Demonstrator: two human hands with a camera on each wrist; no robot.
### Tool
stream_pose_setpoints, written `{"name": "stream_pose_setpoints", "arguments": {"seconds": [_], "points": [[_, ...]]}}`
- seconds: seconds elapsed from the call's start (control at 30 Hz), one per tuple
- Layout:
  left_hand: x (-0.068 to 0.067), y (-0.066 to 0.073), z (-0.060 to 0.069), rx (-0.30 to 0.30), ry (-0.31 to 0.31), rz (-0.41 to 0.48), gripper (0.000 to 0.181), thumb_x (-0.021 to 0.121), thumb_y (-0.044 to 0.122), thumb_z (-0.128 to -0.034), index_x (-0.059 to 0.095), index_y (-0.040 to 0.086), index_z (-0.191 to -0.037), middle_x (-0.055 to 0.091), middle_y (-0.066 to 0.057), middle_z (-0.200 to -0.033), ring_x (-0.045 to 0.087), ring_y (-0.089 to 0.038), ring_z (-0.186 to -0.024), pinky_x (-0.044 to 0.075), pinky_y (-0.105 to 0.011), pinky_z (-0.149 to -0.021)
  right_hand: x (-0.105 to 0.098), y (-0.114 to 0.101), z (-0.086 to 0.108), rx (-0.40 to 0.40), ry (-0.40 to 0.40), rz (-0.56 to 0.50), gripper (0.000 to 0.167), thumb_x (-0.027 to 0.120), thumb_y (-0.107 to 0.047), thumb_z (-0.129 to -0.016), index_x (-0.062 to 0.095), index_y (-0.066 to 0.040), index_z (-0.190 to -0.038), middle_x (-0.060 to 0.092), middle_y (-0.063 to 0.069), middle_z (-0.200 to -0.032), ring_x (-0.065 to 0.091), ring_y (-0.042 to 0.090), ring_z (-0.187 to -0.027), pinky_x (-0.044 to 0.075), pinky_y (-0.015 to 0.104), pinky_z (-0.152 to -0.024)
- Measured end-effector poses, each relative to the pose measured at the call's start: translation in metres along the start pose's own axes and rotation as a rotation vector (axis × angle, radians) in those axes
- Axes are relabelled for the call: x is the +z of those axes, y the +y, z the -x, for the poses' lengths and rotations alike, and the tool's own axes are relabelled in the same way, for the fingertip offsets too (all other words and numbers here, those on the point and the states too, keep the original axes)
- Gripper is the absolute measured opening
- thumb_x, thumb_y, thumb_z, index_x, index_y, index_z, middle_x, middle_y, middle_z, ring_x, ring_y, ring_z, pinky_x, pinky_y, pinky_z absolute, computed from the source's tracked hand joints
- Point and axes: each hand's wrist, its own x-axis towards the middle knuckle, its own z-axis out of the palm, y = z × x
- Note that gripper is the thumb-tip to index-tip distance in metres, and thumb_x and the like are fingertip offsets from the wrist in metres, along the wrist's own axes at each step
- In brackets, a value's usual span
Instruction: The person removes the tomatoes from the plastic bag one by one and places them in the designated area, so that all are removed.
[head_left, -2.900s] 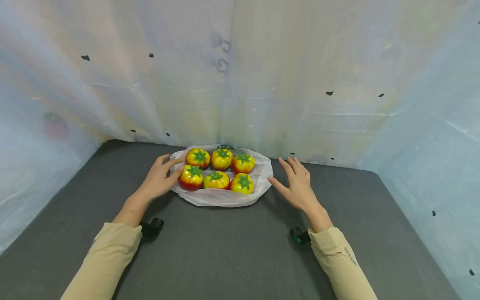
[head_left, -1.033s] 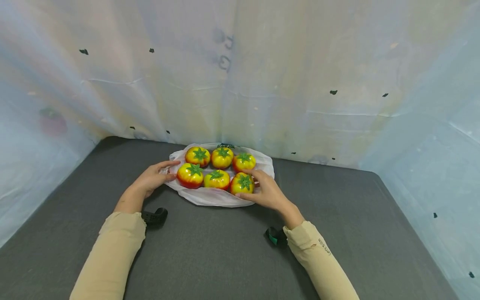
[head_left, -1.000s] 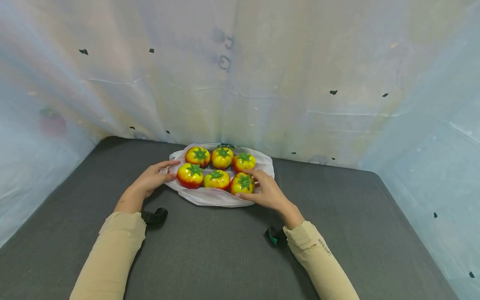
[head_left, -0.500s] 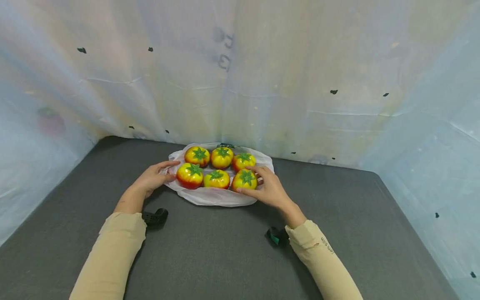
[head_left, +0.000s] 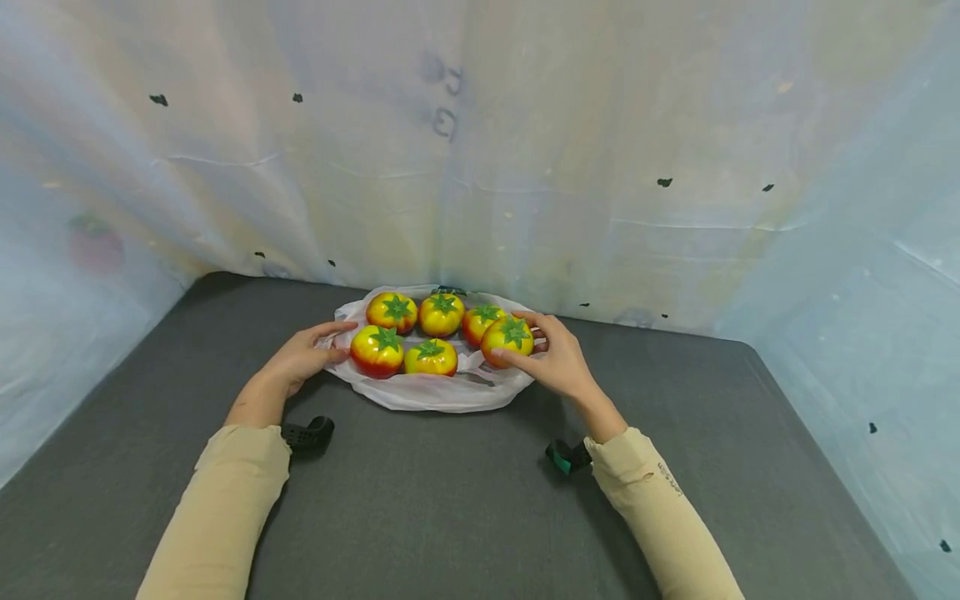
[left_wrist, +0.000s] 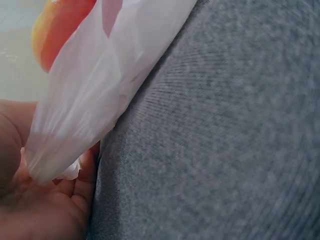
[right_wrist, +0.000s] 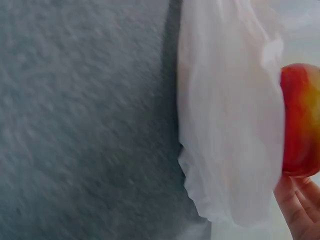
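Note:
A white plastic bag (head_left: 442,398) lies spread on the dark table with several glossy yellow-red tomatoes on it, each topped with a green star-shaped leaf. My right hand (head_left: 562,358) grips one tomato (head_left: 507,340) from its right side, thumb in front and fingers behind. This tomato is raised above the bag and partly overlaps a tomato (head_left: 480,321) behind it. In the right wrist view the same tomato (right_wrist: 302,120) shows above the bag's edge, against the fingers. At the bag's left edge, my left hand (head_left: 300,360) holds the plastic (left_wrist: 75,110), nearest the front-left tomato (head_left: 377,351).
The dark cloth-covered table (head_left: 420,500) extends around the bag. Translucent plastic sheeting (head_left: 525,167) hangs close behind the table and along both sides. Black straps (head_left: 309,435) stick out at both wrists.
My right hand came in from the right, took hold of the front-right tomato and lifted it up and to the right. My left hand shifted slightly left and stays at the bag's edge.

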Motion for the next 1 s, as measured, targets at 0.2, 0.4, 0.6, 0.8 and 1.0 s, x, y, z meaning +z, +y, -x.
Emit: {"name": "stream_pose_setpoints", "arguments": {"seconds": [0.2, 0.4, 0.6, 0.8, 1.0], "points": [[0.0, 0.0, 0.0, 0.005, -0.003, 0.011, 0.059, 0.055, 0.012, -0.0948, 0.033, 0.013, -0.149, 0.002, -0.025, -0.159, 0.002, -0.046, -0.144, 0.009, -0.067, -0.111, -0.013, 0.002, -0.003, 0.033, 0.031, -0.009, 0.06, 0.076, -0.035, -0.081, 0.054, -0.018, -0.135, 0.053, 0.012, -0.125, 0.059, 0.029, -0.101, 0.053, 0.044, -0.085], [-0.002, 0.001, 0.002, -0.004, -0.011, 0.011, 0.061, 0.056, 0.014, -0.095, 0.03, 0.014, -0.151, 0.001, -0.026, -0.158, 0.001, -0.047, -0.144, 0.009, -0.068, -0.11, -0.023, 0.006, -0.006, 0.067, 0.05, -0.03, 0.061, 0.075, -0.035, -0.082, 0.053, -0.017, -0.135, 0.054, 0.012, -0.122, 0.061, 0.029, -0.101, 0.054, 0.042, -0.086], [-0.001, 0.001, 0.002, -0.007, -0.017, 0.026, 0.061, 0.055, 0.013, -0.0951, 0.03, 0.014, -0.151, 0.0, -0.026, -0.159, 0.001, -0.048, -0.144, 0.012, -0.068, -0.111, -0.034, 0.013, -0.006, 0.111, 0.098, -0.029, 0.063, 0.075, -0.038, -0.082, 0.052, -0.018, -0.137, 0.054, 0.012, -0.125, 0.061, 0.029, -0.1, 0.053, 0.043, -0.084], [-0.001, 0.0, 0.001, -0.017, -0.01, 0.019, 0.061, 0.055, 0.015, -0.0955, 0.03, 0.015, -0.151, 0.0, -0.025, -0.159, 0.001, -0.047, -0.144, 0.011, -0.068, -0.11, -0.04, 0.023, -0.007, 0.127, 0.12, -0.023, 0.065, 0.074, -0.043, -0.081, 0.051, -0.018, -0.137, 0.055, 0.012, -0.125, 0.061, 0.03, -0.101, 0.053, 0.043, -0.083], [0.0, 0.0, 0.001, -0.018, -0.001, 0.0, 0.061, 0.055, 0.016, -0.0953, 0.03, 0.015, -0.151, 0.002, -0.025, -0.159, 0.002, -0.048, -0.143, 0.01, -0.068, -0.11, -0.045, 0.031, -0.009, 0.154, 0.156, -0.008, 0.066, 0.074, -0.043, -0.081, 0.05, -0.016, -0.138, 0.053, 0.013, -0.129, 0.06, 0.032, -0.106, 0.052, 0.045, -0.088]]}}
